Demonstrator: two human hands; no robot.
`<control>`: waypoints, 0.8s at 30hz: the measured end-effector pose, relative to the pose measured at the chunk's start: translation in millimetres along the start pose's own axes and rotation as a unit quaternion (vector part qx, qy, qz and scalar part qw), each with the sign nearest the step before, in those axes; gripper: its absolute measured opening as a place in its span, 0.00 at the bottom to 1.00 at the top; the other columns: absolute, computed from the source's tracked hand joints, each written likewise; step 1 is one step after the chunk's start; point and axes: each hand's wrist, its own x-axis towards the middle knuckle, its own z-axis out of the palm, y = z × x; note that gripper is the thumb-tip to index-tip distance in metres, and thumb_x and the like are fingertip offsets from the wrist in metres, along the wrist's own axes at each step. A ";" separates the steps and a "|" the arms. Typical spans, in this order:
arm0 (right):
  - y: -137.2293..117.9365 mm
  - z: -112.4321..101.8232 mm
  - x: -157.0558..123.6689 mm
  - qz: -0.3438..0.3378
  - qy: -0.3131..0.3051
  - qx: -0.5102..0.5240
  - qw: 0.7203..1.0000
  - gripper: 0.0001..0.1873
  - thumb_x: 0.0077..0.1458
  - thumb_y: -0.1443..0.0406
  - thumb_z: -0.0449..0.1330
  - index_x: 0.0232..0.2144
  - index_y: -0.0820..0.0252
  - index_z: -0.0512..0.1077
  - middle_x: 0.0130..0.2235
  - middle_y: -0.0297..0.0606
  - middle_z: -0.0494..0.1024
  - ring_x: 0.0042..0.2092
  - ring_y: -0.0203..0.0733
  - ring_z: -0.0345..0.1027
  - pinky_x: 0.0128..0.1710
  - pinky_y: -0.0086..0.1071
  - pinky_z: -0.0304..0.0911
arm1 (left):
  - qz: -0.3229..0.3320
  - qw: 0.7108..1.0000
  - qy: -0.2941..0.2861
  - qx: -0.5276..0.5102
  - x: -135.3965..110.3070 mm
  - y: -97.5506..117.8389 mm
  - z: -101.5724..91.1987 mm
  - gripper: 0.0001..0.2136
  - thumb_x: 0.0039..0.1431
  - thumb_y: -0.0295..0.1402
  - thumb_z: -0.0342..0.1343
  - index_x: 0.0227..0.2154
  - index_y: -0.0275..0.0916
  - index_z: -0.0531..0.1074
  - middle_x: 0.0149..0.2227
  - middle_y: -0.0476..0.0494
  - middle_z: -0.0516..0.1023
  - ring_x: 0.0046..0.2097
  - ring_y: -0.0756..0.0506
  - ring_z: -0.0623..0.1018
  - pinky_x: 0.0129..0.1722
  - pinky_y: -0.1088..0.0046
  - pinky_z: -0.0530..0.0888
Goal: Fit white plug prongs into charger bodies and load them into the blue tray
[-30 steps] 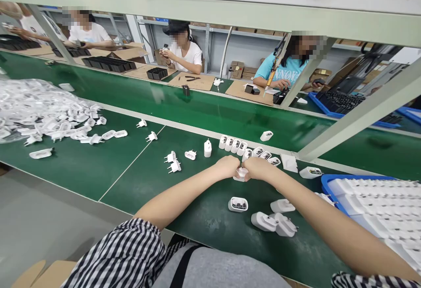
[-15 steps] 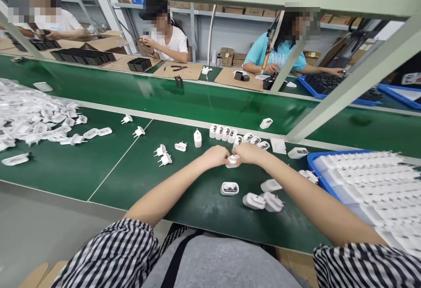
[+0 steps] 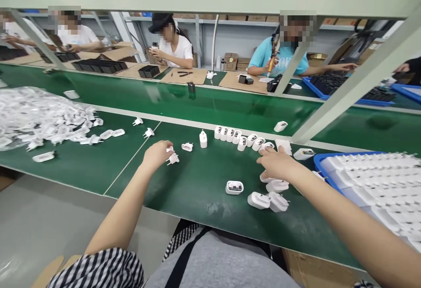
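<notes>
Left hand (image 3: 159, 153) is hovering low at a pair of white plug caps (image 3: 173, 159), fingers bent and close together, fingertips meeting the farther one; whether they are gripping it, cannot tell. Both caps are lying on the green surface (image 3: 197, 183), left of a lone cap (image 3: 187, 147) and an upright charger (image 3: 203, 140).

Right hand (image 3: 278, 164) is hanging palm down, fingers loosely extended, above a white charger body (image 3: 265, 177); it is hiding much of that piece, so contact or grip, cannot tell. Nearer the person, capped chargers (image 3: 259, 200) are lying close together. One open housing (image 3: 234, 187) is standing apart, showing its circuitry.

Handling, by judgement: caps are looking light, stiff, smooth, perhaps slippery; rim edges probably suiting a pinch, clear of the thin pins. Housings are likely weighing more; broad side walls seeming the better hold, fingertips off the exposed, fragile parts.

Writing: none legible on white pieces. A co-worker's teal shirt (image 3: 259, 60) is bearing pale letters, apparently "OV", the rest obscured.
</notes>
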 end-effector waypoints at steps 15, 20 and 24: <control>-24.0 4.5 18.1 -0.199 0.117 0.495 0.838 0.28 0.42 0.63 0.54 0.48 0.56 0.55 0.49 0.40 0.62 0.38 0.34 0.65 0.35 0.27 0.60 | 0.155 0.858 -0.018 -0.489 -13.8 65.9 18.6 0.09 0.42 0.35 0.52 0.26 0.35 0.65 0.29 0.46 0.71 0.32 0.49 0.72 0.32 0.73 0.68; -31.0 3.5 20.2 -0.202 0.216 0.569 0.767 0.23 0.41 0.64 0.56 0.43 0.58 0.61 0.41 0.37 0.67 0.34 0.34 0.65 0.34 0.28 0.61 | 0.104 0.683 -0.152 -0.707 -21.3 125.9 28.1 0.16 0.31 0.37 0.60 0.24 0.34 0.65 0.26 0.48 0.72 0.29 0.50 0.72 0.30 0.74 0.69; 19.0 -8.3 -1.3 -0.134 0.266 0.445 0.845 0.10 0.41 0.63 0.56 0.30 0.59 0.69 0.33 0.35 0.70 0.35 0.37 0.65 0.34 0.29 0.60 | 0.117 0.663 -0.207 -0.710 -11.7 154.4 22.1 0.15 0.36 0.36 0.58 0.30 0.34 0.67 0.34 0.43 0.73 0.35 0.49 0.72 0.34 0.73 0.67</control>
